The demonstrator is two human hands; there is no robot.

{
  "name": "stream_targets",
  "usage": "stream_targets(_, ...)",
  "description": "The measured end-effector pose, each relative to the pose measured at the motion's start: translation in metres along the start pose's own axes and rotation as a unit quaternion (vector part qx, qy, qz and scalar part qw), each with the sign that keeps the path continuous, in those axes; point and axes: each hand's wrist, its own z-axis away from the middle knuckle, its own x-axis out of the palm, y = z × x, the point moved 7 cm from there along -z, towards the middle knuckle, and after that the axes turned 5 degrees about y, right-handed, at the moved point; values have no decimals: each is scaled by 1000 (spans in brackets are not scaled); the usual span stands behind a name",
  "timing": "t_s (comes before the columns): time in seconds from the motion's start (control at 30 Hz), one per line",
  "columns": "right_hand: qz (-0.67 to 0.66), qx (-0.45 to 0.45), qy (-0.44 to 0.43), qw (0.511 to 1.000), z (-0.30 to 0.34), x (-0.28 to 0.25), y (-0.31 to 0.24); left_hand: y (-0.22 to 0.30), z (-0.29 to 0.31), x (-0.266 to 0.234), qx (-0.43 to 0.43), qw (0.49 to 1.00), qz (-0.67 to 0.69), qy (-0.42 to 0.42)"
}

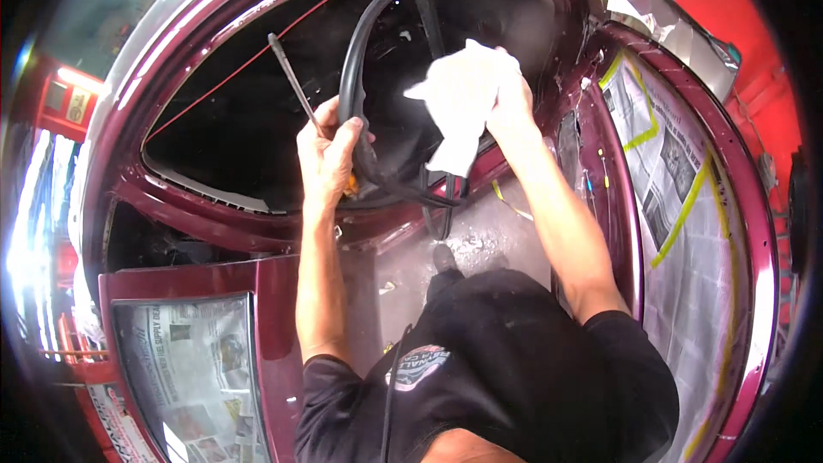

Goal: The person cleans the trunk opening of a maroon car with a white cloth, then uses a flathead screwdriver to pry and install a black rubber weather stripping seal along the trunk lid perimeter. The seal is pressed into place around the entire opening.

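Note:
My left hand (324,163) is closed on a black rubber weatherstrip (350,69), pinching it between thumb and fingers. The strip rises in a loop and its lower part hangs down in folds. A thin grey rod-like tool (291,75) also sticks up from that hand; its lower end is hidden by the fingers. On the other side, my right hand (512,107) grips a bunched white cloth (467,90), which covers most of the fingers. Both hands are above a dark oval opening framed by the maroon car body (197,210).
A red cord (257,45) runs slantwise across the opening. On the left stands a maroon door (283,326) with newspaper (201,343) over its window. More newspaper (677,163), edged with yellow tape (683,216), covers glass on the right. A shoe (443,257) rests on the wet grey floor (480,240).

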Motion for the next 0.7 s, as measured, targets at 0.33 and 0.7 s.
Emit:
stream_targets(0.33,198,-76,165,963,2,68,52,18,40,53,84,960,-263,-53)
stream_targets(0.7,39,39,310,949,-104,-19,53,-2,86,-15,-26,973,-190,-126)
